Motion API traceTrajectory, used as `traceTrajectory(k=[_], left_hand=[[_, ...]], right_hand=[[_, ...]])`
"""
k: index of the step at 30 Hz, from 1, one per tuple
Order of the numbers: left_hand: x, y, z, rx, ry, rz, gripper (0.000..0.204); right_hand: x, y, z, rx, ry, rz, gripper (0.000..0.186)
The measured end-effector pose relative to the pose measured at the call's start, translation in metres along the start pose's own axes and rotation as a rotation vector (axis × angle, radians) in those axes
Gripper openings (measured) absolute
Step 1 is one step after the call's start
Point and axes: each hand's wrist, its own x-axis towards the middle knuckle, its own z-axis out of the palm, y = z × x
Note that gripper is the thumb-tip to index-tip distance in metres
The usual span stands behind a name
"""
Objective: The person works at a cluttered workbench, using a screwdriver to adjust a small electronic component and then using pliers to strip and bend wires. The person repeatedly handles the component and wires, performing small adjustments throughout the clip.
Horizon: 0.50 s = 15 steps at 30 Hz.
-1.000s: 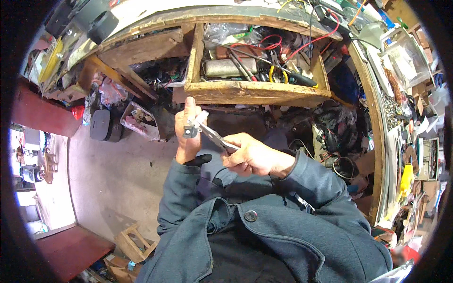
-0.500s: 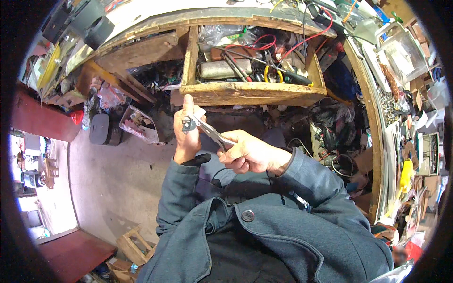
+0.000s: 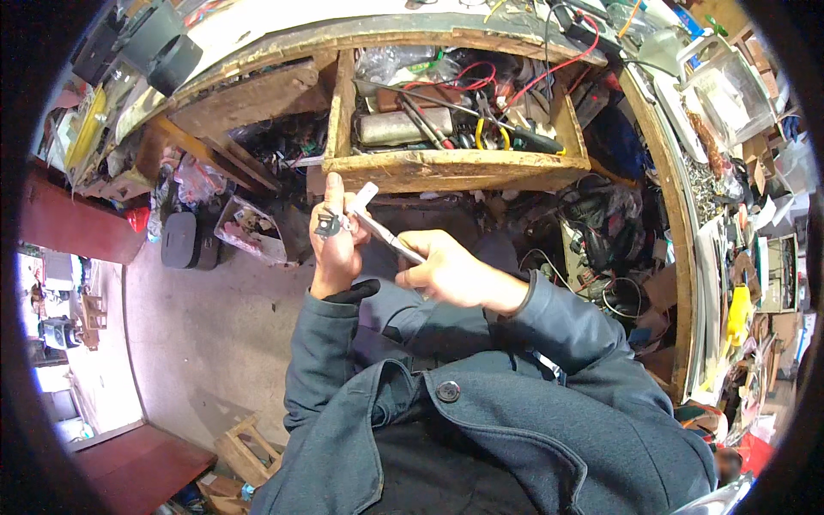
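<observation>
Head view, looking down: the left hand [image 3: 336,245] is raised in front of the chest with its thumb pointing up, and its fingers [image 3: 330,225] are curled shut around a small dark metal part [image 3: 327,225] and the pale end of a slim metal tool [image 3: 378,221]. That tool runs slantwise from the left hand down to the right hand [image 3: 451,273], whose fingers [image 3: 422,257] are closed around its lower shaft, so both hands have a firm hold and neither is open. What kind of tool it is cannot be told; only a thin silvery bar with a lighter tip near the left thumb is visible. Both hands hang in the air just below and in front of an open wooden drawer [image 3: 446,172] pulled out of the worktop [image 3: 283,34]. The drawer is full of loose gear: red wires [image 3: 481,77], a dull metal cylinder [image 3: 399,127], and pliers with yellow handles [image 3: 491,133]. Blue-grey jacket sleeves [image 3: 549,318] lead back from the wrists to the person's body, and a dark button [image 3: 447,391] shows on the jacket front. Left of the hands, on the grey floor [image 3: 197,335], sit a black case [image 3: 180,240] and a clear plastic bag [image 3: 249,230] of bits. A cluttered wooden shelf [image 3: 678,223] runs down the right side, well apart from the hands.
</observation>
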Motion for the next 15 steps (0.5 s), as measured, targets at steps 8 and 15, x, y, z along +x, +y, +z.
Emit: traceTrajectory(k=[8, 15], left_hand=[[0.006, 0.001, 0.004, -0.011, -0.115, 0.017, 0.059], [0.027, 0.021, 0.032, 0.021, -0.130, 0.091, 0.057]], right_hand=[[-0.013, -0.009, -0.021, -0.441, 0.235, -0.181, 0.012], [-0.025, -0.027, -0.062, -0.347, 0.409, -0.151, 0.018]])
